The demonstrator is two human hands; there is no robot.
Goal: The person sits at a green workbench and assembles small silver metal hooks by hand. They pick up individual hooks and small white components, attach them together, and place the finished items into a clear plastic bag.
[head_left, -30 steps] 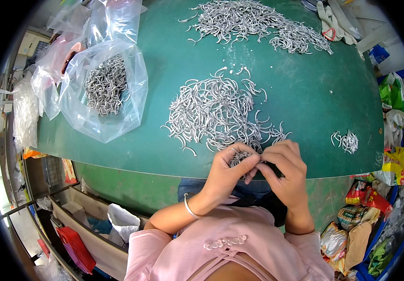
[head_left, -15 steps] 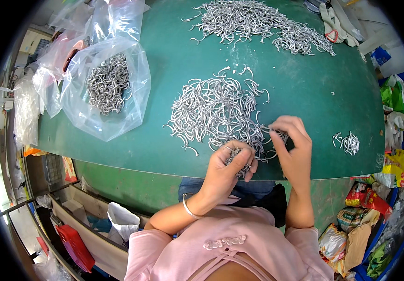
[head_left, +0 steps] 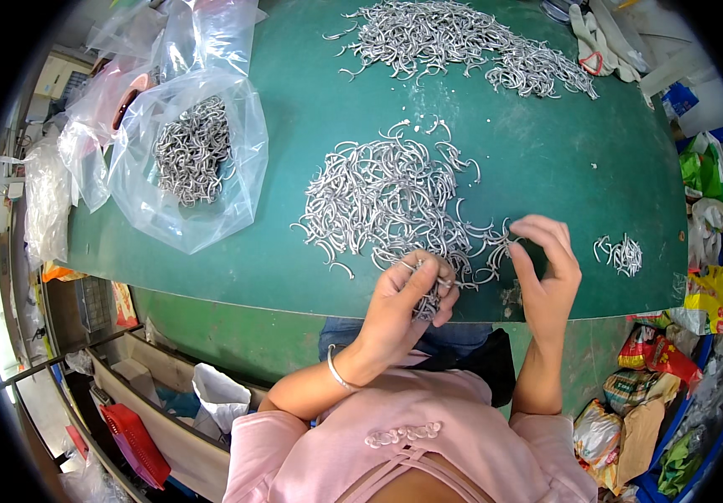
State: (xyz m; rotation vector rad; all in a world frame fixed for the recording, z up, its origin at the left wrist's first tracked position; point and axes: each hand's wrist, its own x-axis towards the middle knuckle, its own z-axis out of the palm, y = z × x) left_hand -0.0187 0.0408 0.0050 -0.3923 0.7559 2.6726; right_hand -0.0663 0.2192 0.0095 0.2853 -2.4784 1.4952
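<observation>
My left hand [head_left: 414,289] is curled around a bunch of small curved metal pieces [head_left: 427,308] at the table's near edge; some poke out between its fingers. To its right, my right hand [head_left: 552,267] has its thumb and forefinger bent into a pinch at a single curved metal piece [head_left: 509,230], just beyond the right end of the middle heap. That middle heap of silvery curved pieces [head_left: 382,197] lies in front of both hands. A much smaller group of such pieces [head_left: 625,256] rests farther right.
The green table [head_left: 294,109] bears another large heap of pieces [head_left: 454,38] at its far side. An opened clear plastic bag [head_left: 244,180] with darker pieces sits left. White gloves [head_left: 600,46] lie far right. Below left is a drawer [head_left: 173,394]; coloured bags [head_left: 621,411] crowd the right.
My right hand has moved right, away from the middle heap, uncovering pieces at its right end. My left hand stays near the table edge, still holding its bunch.
</observation>
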